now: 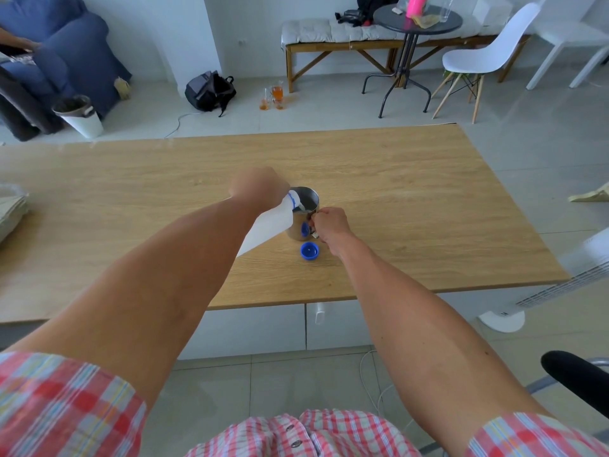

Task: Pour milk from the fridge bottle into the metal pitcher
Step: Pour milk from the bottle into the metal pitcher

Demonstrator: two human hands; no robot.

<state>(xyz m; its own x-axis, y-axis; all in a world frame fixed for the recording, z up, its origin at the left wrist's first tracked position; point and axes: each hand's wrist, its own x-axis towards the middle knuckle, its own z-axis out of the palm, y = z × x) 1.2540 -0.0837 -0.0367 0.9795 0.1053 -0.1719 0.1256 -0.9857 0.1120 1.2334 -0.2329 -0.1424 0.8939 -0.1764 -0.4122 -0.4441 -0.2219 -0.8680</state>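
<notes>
A white plastic milk bottle [268,225] is tipped steeply, its blue-ringed neck over the rim of the metal pitcher [304,212]. A white stream of milk runs from the neck into the pitcher. My left hand [258,188] grips the bottle near its upper part; my forearm hides the bottle's base. My right hand [329,225] is closed on the pitcher's handle at its right side. The pitcher stands upright on the wooden table [412,209]. The blue bottle cap [309,251] lies open side up on the table just in front of the pitcher.
A folded cloth or paper stack [10,209] lies at the table's left edge. A white fan [540,291] stands at the table's right front corner, and a black chair arm [576,377] at lower right. Floor, bench and chairs lie beyond the far edge.
</notes>
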